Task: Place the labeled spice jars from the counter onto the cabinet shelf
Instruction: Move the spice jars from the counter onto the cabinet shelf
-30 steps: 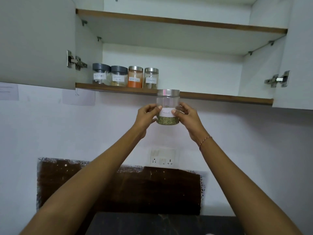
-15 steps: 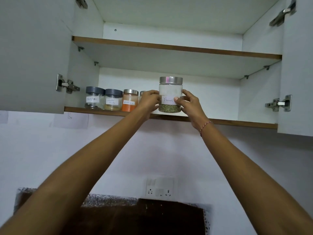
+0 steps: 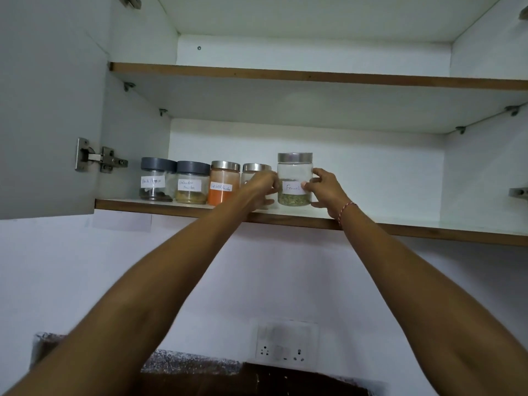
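Head view: the fennel jar [image 3: 295, 180], held below the shelf edge a second ago, now appears to rest on the lower cabinet shelf [image 3: 371, 222], at 3 o'clock of four labelled jars. Left hand [image 3: 261, 184] and right hand [image 3: 324, 190] stay curled round its sides, so release is judged next. Clear cylindrical body, brushed-metal lid, white handwritten label, green seeds at the bottom; wood-edged white laminate shelf.
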Demonstrator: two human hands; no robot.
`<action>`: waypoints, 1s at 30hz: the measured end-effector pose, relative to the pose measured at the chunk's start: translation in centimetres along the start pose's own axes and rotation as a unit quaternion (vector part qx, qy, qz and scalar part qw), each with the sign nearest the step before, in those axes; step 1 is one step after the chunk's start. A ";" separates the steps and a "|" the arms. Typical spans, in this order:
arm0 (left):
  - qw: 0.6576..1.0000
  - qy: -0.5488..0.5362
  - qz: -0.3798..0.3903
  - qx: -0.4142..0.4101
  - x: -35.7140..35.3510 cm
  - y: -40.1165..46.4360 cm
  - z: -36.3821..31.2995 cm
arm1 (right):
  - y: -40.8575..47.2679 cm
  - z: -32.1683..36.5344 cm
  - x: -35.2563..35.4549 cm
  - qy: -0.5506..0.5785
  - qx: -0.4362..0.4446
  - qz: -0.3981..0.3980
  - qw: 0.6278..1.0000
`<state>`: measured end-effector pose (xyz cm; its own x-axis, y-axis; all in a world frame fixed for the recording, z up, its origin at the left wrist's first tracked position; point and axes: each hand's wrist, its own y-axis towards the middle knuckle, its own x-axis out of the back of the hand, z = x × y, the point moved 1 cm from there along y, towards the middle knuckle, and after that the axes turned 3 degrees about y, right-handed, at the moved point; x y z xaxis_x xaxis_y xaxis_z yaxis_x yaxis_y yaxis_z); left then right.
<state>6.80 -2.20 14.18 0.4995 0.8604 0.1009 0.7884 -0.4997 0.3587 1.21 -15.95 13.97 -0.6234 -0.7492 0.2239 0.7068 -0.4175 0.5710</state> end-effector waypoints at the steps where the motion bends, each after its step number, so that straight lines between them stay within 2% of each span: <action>1: 1.000 -0.017 0.002 0.007 -0.1 0.5 0.3 | 0.5 -0.2 -0.2 -0.006 -0.013 0.003 1.000; 4: 0.997 -0.072 0.006 0.013 -0.2 1.7 1.4 | 1.4 -1.1 -0.9 -0.022 -0.054 0.016 0.998; 7: 0.997 -0.079 0.014 0.012 -0.1 2.7 2.1 | 2.2 -2.1 -1.4 -0.055 -0.056 0.007 0.997; 14: 0.998 0.047 0.011 0.032 -0.3 4.2 2.2 | 3.6 -2.7 -1.8 -0.112 -0.066 -0.046 0.990; 17: 0.998 0.040 0.027 0.044 -0.3 4.9 2.5 | 4.3 -3.3 -2.0 -0.130 -0.072 -0.044 0.988; 23: 0.997 -0.015 0.032 0.061 0.1 5.4 2.9 | 4.9 -3.5 -2.4 -0.164 -0.088 0.009 0.982; 30: 0.997 0.030 0.042 0.063 -0.1 5.8 2.8 | 4.8 -3.1 -2.6 -0.190 -0.090 0.062 0.976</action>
<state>12.31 -5.43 13.60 0.5456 0.8178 0.1830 0.7857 -0.5751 0.2280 7.31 -17.59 13.65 -0.5836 -0.5697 0.5786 0.8110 -0.4440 0.3809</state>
